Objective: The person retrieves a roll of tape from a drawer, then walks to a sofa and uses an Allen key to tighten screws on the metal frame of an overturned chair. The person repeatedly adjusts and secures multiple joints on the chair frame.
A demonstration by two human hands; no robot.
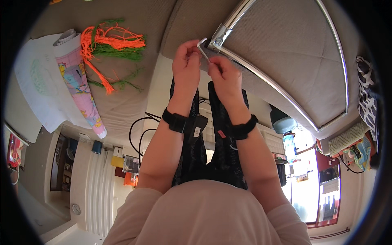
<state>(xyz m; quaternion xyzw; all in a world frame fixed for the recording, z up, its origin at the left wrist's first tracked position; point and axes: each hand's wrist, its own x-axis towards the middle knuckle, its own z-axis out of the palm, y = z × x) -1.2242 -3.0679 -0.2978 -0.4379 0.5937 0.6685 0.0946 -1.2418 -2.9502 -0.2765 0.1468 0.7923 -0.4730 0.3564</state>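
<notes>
An L-shaped silver hex key is held between my two hands, apart from the metal frame. My left hand has its fingertips closed at the bent end of the key. The other end is pinched between the thumb and fingers of my right hand. Just beyond the key lies a bent chrome tube frame on the grey-brown cushioned surface. A corner bracket with a bolt joins its tubes, close to my fingertips.
On the left cushion lie orange strings, green strings, a rolled pink patterned sheet and a large white paper. A black-and-white patterned cloth is at the far right. Black cables hang beside my left forearm.
</notes>
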